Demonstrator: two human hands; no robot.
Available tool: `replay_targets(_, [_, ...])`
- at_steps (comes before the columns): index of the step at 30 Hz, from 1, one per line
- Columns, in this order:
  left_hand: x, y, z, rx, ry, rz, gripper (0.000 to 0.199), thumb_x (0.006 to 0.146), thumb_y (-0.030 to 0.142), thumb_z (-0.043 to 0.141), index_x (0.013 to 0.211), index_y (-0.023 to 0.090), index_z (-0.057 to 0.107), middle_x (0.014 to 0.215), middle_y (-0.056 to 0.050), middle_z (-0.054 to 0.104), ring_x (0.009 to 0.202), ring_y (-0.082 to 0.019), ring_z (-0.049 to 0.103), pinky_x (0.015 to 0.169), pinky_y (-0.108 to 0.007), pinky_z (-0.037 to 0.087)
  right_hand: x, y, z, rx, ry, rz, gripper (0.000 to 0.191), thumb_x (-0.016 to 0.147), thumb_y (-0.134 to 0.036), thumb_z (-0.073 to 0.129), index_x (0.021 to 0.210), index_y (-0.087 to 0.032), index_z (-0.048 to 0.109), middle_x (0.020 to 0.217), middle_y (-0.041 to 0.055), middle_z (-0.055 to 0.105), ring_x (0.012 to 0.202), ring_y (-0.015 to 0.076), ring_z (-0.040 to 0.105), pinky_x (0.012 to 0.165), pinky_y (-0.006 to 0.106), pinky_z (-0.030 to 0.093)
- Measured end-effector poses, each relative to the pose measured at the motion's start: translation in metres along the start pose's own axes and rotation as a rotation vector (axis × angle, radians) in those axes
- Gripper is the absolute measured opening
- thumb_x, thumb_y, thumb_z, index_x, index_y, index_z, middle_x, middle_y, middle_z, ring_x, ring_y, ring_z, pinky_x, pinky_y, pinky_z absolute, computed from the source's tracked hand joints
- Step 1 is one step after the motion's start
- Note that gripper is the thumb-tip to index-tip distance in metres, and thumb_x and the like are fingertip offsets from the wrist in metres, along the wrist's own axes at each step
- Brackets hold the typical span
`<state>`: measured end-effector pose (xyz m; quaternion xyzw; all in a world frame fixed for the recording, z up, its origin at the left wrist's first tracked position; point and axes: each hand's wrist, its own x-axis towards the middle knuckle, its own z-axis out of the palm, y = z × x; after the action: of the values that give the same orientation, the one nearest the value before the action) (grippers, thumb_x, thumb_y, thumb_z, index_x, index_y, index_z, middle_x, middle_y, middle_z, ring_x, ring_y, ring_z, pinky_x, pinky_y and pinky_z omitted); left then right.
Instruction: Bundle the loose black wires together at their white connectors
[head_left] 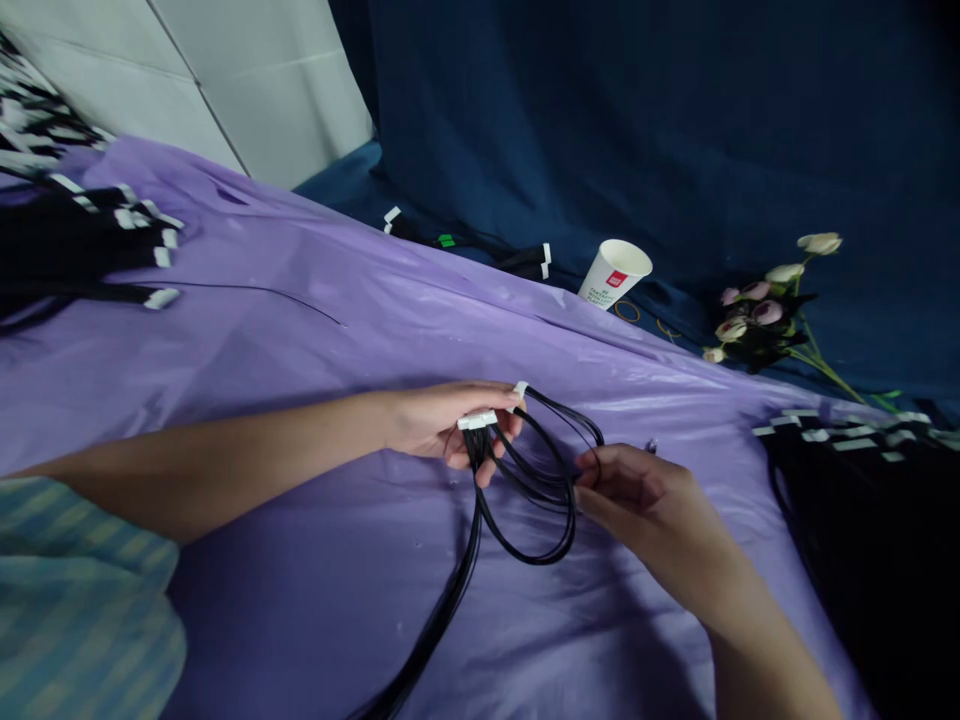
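Near the middle of the head view, my left hand point(442, 422) is closed on a black cable bundle point(450, 590) by its white connectors point(478, 420). The cables loop out to the right of these connectors, and a long tail hangs down toward the bottom edge. My right hand point(637, 490) pinches a thin black wire point(598, 462) at the right side of the loops, thumb and fingertips together. Both hands are above the purple sheet point(300, 400).
Black cables with white connectors lie in piles at the left point(67, 240) and right point(862, 520). Behind the sheet's far edge are a paper cup point(615, 272), artificial flowers point(765, 312) and more cables point(480, 245). A loose thin wire point(262, 289) lies on the sheet.
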<state>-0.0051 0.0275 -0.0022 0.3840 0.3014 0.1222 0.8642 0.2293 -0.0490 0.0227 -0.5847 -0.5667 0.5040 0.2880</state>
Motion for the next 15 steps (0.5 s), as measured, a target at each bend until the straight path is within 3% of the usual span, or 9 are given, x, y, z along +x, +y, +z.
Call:
replay_targets(3, [-0.001, 0.003, 0.004, -0.033, 0.055, -0.04, 0.034, 0.087, 0.048, 0.052, 0.077, 0.015, 0.055, 0.06, 0.001, 0.057, 0.045, -0.014, 0.063, 0.028, -0.015, 0.029, -0.001, 0.001, 0.0, 0.076, -0.026, 0.041, 0.02, 0.071, -0.028, 0.072, 0.085, -0.016, 0.066, 0.068, 0.0001, 0.063, 0.06, 0.0113, 0.059, 0.053, 0.02, 0.048])
replay_targets(8, [-0.001, 0.004, 0.005, -0.059, 0.114, -0.092, 0.034, 0.086, 0.048, 0.053, 0.076, 0.016, 0.055, 0.058, 0.001, 0.057, 0.043, -0.014, 0.062, 0.028, -0.015, 0.027, 0.0, 0.005, -0.006, 0.174, 0.036, -0.018, 0.021, 0.073, -0.027, 0.075, 0.089, -0.017, 0.066, 0.073, 0.0009, 0.063, 0.064, 0.0114, 0.06, 0.057, 0.021, 0.049])
replay_targets(15, [0.0, 0.004, 0.006, -0.03, 0.123, -0.091, 0.034, 0.087, 0.048, 0.051, 0.075, 0.016, 0.053, 0.056, 0.002, 0.055, 0.042, -0.015, 0.061, 0.028, -0.017, 0.026, 0.003, 0.005, -0.013, 0.22, 0.247, -0.109, 0.029, 0.07, -0.028, 0.081, 0.092, -0.017, 0.066, 0.072, 0.0027, 0.066, 0.061, 0.0137, 0.063, 0.054, 0.023, 0.054])
